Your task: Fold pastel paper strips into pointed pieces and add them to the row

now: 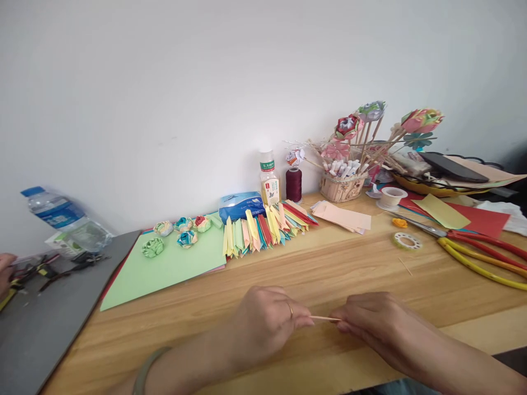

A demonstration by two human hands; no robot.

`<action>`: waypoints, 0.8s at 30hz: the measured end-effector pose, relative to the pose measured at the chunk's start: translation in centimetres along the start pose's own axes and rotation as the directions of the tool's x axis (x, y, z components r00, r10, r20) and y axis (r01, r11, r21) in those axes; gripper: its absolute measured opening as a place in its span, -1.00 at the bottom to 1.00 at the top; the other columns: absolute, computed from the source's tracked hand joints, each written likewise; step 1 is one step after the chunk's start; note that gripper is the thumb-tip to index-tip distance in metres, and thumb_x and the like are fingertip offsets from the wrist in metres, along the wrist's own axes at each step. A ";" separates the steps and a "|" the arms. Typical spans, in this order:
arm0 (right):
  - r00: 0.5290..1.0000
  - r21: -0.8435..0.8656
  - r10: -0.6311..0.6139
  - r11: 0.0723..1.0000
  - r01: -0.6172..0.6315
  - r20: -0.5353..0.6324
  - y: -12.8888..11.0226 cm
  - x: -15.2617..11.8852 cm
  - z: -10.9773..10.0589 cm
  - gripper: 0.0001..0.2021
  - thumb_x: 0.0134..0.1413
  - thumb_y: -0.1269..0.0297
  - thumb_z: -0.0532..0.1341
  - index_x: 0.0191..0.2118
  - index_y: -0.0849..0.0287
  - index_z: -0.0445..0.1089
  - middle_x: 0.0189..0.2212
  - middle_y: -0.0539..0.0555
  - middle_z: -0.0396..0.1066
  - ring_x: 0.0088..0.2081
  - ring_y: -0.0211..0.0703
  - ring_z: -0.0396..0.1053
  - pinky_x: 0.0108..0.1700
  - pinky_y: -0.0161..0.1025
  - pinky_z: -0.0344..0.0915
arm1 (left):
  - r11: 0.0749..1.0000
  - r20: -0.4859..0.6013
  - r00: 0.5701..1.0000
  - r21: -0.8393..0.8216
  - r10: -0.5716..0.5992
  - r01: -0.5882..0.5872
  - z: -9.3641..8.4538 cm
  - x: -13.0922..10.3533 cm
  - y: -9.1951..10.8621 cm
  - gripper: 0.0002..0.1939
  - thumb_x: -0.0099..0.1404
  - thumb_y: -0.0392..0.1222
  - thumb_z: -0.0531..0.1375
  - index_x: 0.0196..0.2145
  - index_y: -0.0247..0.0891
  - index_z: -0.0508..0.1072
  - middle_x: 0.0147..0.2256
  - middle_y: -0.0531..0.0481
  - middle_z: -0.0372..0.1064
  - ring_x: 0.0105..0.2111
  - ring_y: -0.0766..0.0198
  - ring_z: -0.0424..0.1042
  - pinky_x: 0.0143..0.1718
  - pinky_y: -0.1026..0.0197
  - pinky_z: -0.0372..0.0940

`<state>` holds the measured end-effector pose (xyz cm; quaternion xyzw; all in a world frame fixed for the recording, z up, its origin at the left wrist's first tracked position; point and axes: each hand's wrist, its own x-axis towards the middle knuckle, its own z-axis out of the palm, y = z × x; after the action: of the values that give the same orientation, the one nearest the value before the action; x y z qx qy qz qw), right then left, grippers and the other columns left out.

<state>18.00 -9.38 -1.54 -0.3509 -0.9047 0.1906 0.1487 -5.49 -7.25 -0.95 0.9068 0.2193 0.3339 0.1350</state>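
Observation:
My left hand (274, 318) and my right hand (370, 318) are both pinched on a thin peach paper strip (324, 318). It shows nearly edge-on in the gap between my fingertips, just above the wooden table (255, 280). My fingers cover its ends. Beyond my hands lies a stack of peach paper slips (341, 216) of a similar colour. To its left, a long row of folded paper pieces (255, 233) in several colours rests on the table. Several folded paper flowers (187, 238) sit on a green sheet (173, 274).
At right lie red-and-yellow-handled scissors (465, 241), a tape roll (407, 240) and a white spool (392, 197). A basket (343, 186) with paper flowers stands by the wall, near a maroon thread cone (293, 185). Another person's hand (5, 271) shows at far left, near a bottle (68, 219).

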 end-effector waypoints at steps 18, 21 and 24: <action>0.956 0.148 0.150 0.982 -0.115 -0.253 5.0 -2.7 -3.1 -0.68 0.25 0.09 0.03 -0.35 0.11 0.44 -0.59 0.01 0.42 -0.57 -0.23 0.37 -0.50 -0.31 0.23 | 0.979 -0.166 0.980 0.152 -0.111 0.137 -4.1 1.1 -0.8 -0.68 0.40 -0.15 0.05 -0.40 -0.27 0.51 -0.49 0.02 0.50 -0.54 0.37 0.43 -0.47 0.35 0.30; 0.867 0.101 0.298 0.954 -0.281 -0.400 7.3 -3.5 -3.7 -0.64 0.19 -0.01 0.05 -0.43 0.07 0.44 -0.64 -0.01 0.39 -0.63 -0.23 0.33 -0.56 -0.29 0.20 | 0.769 -0.267 0.940 0.548 -0.214 0.330 -5.3 2.1 -3.5 -0.68 0.41 -0.15 0.00 -0.27 -0.31 0.53 -0.46 -0.08 0.50 -0.48 0.26 0.46 -0.43 0.27 0.29; 0.841 0.068 0.323 0.943 -0.327 -0.434 7.7 -2.9 -3.9 -0.60 0.18 -0.07 0.03 -0.40 0.09 0.45 -0.61 0.00 0.42 -0.61 -0.22 0.35 -0.55 -0.29 0.21 | 0.567 -0.222 0.891 0.704 -0.395 0.427 -4.3 4.3 -6.1 -0.72 0.38 -0.19 0.04 -0.14 -0.35 0.50 -0.43 -0.17 0.49 -0.36 0.11 0.48 -0.40 0.21 0.28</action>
<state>26.10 -5.20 -1.93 -0.5335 -0.7759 0.1251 0.3126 -7.27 0.56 2.17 0.7994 0.5419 0.1935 -0.1727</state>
